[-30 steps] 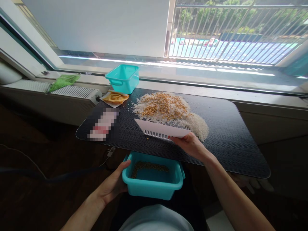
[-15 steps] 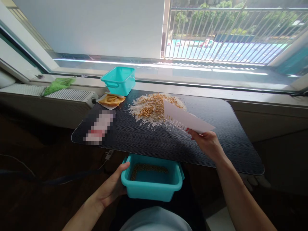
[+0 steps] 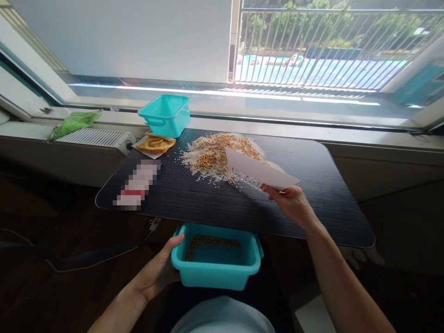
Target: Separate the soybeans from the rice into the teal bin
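Note:
My left hand [image 3: 161,266] grips the left side of a turquoise plastic bin [image 3: 217,275], thumb over the rim. The bin is below the table's front edge, with small round yellowish beans [image 3: 213,241] along its far and left inner sides. In my right hand [image 3: 291,201] is a white slotted sheet [image 3: 262,173], pinched at its near right end. The sheet is tilted, its row of slots facing down and left. Its far left end reaches into a spread pile of yellow beans [image 3: 207,161] mixed with white grains [image 3: 192,157], covering part of it.
On the dark table [image 3: 312,166], a second turquoise bin [image 3: 169,122] stands at the back left beside a folded yellow cloth [image 3: 154,144]. A blurred-out flat item [image 3: 138,185] lies at left. Behind are a radiator [image 3: 93,140] with a green cloth [image 3: 77,124], and a window.
The whole view has shifted slightly, so things appear further left. The slotted sheet has moved a little left over the pile; both hands keep their holds.

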Tool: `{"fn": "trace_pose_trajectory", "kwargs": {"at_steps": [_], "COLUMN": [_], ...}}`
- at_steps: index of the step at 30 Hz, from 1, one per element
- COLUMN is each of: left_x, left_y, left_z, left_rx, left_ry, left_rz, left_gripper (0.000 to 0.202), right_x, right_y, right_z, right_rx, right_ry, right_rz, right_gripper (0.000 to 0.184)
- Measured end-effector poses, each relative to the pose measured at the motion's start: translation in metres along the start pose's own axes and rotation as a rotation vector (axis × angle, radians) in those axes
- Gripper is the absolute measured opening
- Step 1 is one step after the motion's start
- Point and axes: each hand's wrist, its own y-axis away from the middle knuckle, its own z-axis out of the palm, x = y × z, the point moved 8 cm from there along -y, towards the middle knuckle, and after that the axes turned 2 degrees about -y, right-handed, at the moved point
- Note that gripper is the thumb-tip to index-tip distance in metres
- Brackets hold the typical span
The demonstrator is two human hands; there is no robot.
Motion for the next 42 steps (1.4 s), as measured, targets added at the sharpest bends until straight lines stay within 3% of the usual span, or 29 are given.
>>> {"fn": "trace_pose_trajectory", "kwargs": {"at_steps": [4, 11, 20, 24, 29, 37, 42], "left_x": [-0.002, -0.001, 0.001, 0.001, 0.001, 0.0, 0.004], "left_y": [-0.002, -0.004, -0.002, -0.001, 0.001, 0.01, 0.016], "left_z": [-0.001, 0.0, 0.003, 0.003, 0.001, -0.022, -0.03], "left_rx": [-0.02, -0.025, -0.011, -0.013, -0.031, 0.057, 0.027], "left_ry": [0.003, 0.015, -0.027, -0.053, -0.05, 0.039, 0.085], "left_rz": [-0.017, 0.008, 0.01, 0.012, 0.022, 0.015, 0.039], "left_gripper": [0.077, 0.073, 0.068, 0.07, 0.072, 0.071, 0.071], "right_x": [0.003, 0.014, 0.009, -0.003, -0.023, -0.045, -0.055], "right_y": [0.006, 0.024, 0.072, 0.084, 0.061, 0.026, 0.038], "right_z": [-0.006, -0.009, -0.008, 0.011, 0.03, 0.095, 0.1], "right_rx": [0.028, -0.035, -0.163, -0.33, -0.259, -0.358, -0.533], "right_ry": [-0.004, -0.018, -0.077, -0.12, -0.078, -0.068, -0.061], "right_rz": [0.021, 0.068, 0.038, 0.012, -0.061, -0.129, -0.133], "right_gripper": [0.034, 0.036, 0.035, 0.031, 0.03, 0.027, 0.026]}}
